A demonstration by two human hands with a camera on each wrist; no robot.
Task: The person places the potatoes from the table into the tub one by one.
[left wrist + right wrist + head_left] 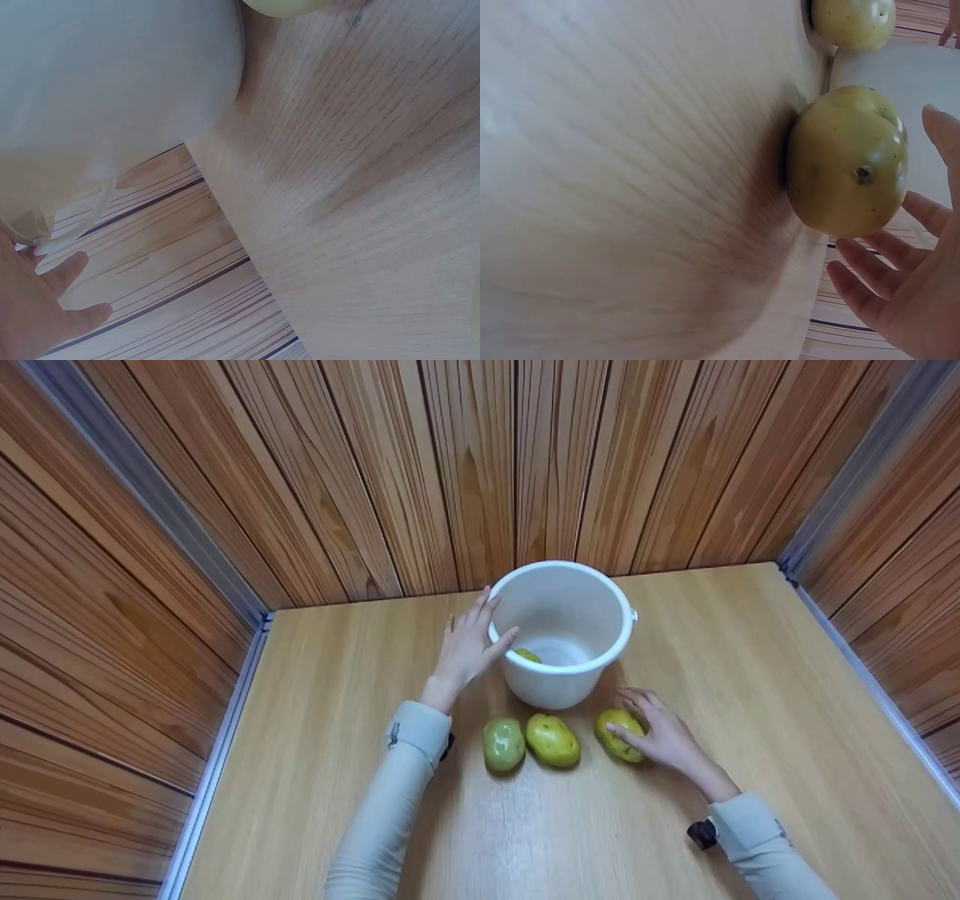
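Note:
A white bucket [561, 690] stands upright on the table, with part of a yellow item [528, 655] showing at its bottom. My left hand [469, 645] is at the bucket's left rim, its thumb reaching over the edge; in the left wrist view its fingers spread beside the bucket's wall and handle [82, 229]. My right hand [664, 735] hovers around the right-hand yellow-green potato [847, 161], thumb and fingers spread on either side of it. This potato rests on the table. Left of it lie another yellow-green potato [553, 741] and a smooth, greener oval one [503, 745].
The wooden table [300, 750] is bounded by wood-panelled walls [465, 465] at the back and both sides. Metal rails [217, 765] run along the side edges. The bucket stands close to the back wall.

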